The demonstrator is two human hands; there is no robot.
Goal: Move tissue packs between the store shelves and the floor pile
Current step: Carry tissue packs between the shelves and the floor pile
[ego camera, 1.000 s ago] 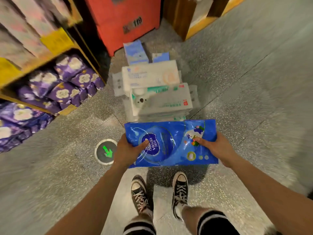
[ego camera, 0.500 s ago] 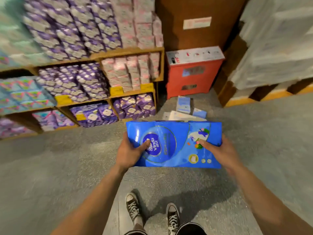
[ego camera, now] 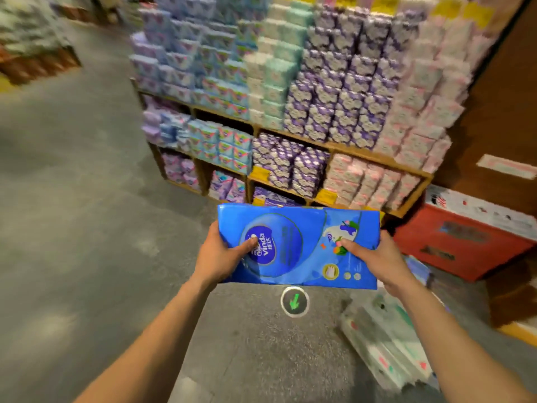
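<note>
Just bare hands here, left hand (ego camera: 218,255) and right hand (ego camera: 378,258). Forearms behind the grip are bare too.

The fingers of the left hand (ego camera: 220,257) and the right hand (ego camera: 380,257) are hidden beneath the blue Vinda tissue pack (ego camera: 299,245), whose small print is unreadable. The pack's far edge covers part of the lowest shelves (ego camera: 343,149) at 12 o'clock. The stock there is blurred and cut by the top edge. At 5 o'clock the floor pile (ego camera: 386,344) is smeared and partly behind the right forearm (ego camera: 453,335). At 3 o'clock a red box (ego camera: 453,245) runs off-frame.
</note>
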